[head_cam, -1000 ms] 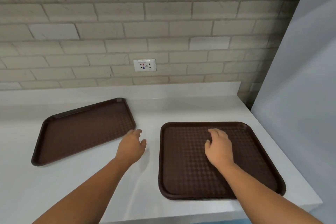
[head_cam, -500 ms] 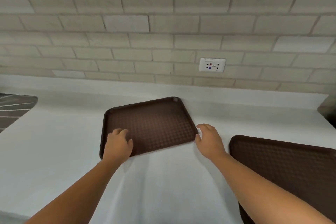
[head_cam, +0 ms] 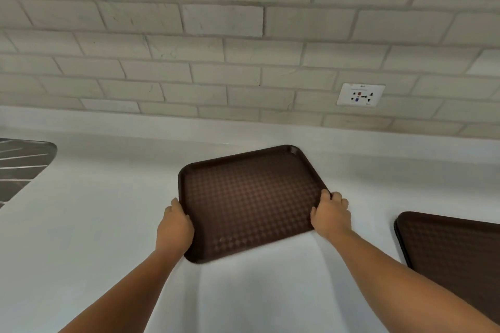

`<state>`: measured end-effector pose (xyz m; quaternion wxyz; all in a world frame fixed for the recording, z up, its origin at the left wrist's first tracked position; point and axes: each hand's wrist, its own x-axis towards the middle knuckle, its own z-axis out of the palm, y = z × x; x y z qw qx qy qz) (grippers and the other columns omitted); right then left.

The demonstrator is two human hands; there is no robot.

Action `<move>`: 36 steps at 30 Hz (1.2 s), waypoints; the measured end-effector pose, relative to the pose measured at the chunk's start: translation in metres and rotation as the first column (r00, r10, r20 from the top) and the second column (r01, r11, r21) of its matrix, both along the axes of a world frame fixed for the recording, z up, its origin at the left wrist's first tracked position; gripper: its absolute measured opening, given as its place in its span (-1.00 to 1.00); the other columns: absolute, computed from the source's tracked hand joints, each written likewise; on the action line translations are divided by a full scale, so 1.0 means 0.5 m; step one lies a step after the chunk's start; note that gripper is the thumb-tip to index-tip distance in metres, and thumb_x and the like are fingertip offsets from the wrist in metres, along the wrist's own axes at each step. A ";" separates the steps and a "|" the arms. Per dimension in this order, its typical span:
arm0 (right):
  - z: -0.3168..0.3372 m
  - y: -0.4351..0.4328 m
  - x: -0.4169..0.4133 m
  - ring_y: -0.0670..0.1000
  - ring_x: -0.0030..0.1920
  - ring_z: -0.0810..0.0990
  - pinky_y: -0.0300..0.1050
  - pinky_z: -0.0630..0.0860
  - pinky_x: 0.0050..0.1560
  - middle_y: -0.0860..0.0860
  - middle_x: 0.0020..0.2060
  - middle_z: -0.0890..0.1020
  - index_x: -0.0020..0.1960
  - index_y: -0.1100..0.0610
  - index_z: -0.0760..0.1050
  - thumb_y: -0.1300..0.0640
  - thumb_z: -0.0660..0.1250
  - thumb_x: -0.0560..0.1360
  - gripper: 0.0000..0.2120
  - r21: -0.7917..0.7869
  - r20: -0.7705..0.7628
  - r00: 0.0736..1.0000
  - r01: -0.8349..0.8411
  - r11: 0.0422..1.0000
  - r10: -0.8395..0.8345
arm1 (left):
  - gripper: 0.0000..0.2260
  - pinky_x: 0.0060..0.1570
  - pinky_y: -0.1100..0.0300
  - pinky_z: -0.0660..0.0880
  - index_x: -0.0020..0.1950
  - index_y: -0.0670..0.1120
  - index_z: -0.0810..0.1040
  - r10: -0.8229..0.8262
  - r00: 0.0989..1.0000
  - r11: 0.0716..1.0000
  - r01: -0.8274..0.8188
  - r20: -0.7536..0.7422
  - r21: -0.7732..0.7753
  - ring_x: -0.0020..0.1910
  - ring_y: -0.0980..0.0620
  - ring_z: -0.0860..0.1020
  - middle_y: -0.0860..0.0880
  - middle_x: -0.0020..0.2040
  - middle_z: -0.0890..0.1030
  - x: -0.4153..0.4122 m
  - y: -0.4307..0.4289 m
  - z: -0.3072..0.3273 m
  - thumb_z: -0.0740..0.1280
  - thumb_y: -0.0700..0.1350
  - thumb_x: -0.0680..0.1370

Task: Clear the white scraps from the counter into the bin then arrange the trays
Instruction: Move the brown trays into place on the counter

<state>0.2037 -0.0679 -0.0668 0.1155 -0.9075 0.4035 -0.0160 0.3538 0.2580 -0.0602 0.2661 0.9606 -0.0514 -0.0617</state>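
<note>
A dark brown textured tray (head_cam: pixel 249 197) lies skewed on the white counter (head_cam: pixel 94 224) in the middle of the view. My left hand (head_cam: pixel 174 224) grips its left edge near the front corner. My right hand (head_cam: pixel 331 213) grips its right edge. A second brown tray (head_cam: pixel 454 249) lies at the right, partly cut off by the frame and partly behind my right forearm. No white scraps or bin are in view.
A metal sink drainer (head_cam: pixel 21 162) sits at the far left. A brick wall with a white power socket (head_cam: pixel 361 94) rises behind the counter's raised back edge. Bare counter shows left of the tray and in front of it.
My view turned left from the right tray to the left one. Both hands moved onto the left tray and have closed on its two side edges.
</note>
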 end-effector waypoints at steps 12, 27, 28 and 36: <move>0.030 -0.005 -0.068 0.09 -0.20 0.55 -0.04 0.53 -0.18 0.11 -0.12 0.56 -0.02 0.16 0.36 0.16 0.16 0.58 -0.94 0.164 0.225 0.950 0.182 0.970 -0.216 | -0.77 -0.09 0.01 0.42 0.25 -0.12 0.41 -0.027 0.996 0.989 0.038 0.085 -0.141 -0.17 -0.10 0.46 -0.16 0.11 0.48 0.023 0.001 0.021 0.07 -0.15 0.64; 0.135 -0.122 -0.419 -0.02 -0.22 0.49 -0.12 0.41 -0.19 0.04 -0.11 0.57 0.16 0.19 0.41 0.12 0.15 0.61 -0.80 0.150 0.432 0.838 0.298 0.943 -0.333 | -0.69 -0.29 0.11 0.39 0.29 -0.14 0.45 -0.233 0.951 0.913 0.285 0.201 -0.291 -0.25 0.01 0.49 -0.07 -0.03 0.55 -0.206 -0.176 0.117 0.16 -0.27 0.55; 0.137 -0.133 -0.451 -0.01 -0.20 0.49 -0.12 0.41 -0.17 0.06 -0.08 0.57 0.21 0.21 0.41 0.12 0.15 0.61 -0.76 0.153 0.430 0.834 0.310 0.938 -0.346 | -0.69 -0.29 0.10 0.39 0.28 -0.14 0.45 -0.246 0.947 0.908 0.300 0.207 -0.292 -0.25 0.01 0.49 -0.07 -0.03 0.55 -0.229 -0.195 0.120 0.16 -0.27 0.55; 0.150 -0.230 -0.711 0.11 -0.01 0.58 -0.11 0.46 -0.04 0.14 0.08 0.60 0.34 0.24 0.38 0.14 0.18 0.59 -0.65 0.160 0.428 0.811 0.367 0.916 -0.399 | -0.66 -0.24 0.07 0.45 0.29 -0.12 0.47 -0.342 0.925 0.868 0.379 0.165 -0.321 -0.20 -0.05 0.55 -0.08 -0.03 0.58 -0.430 -0.345 0.126 0.17 -0.27 0.52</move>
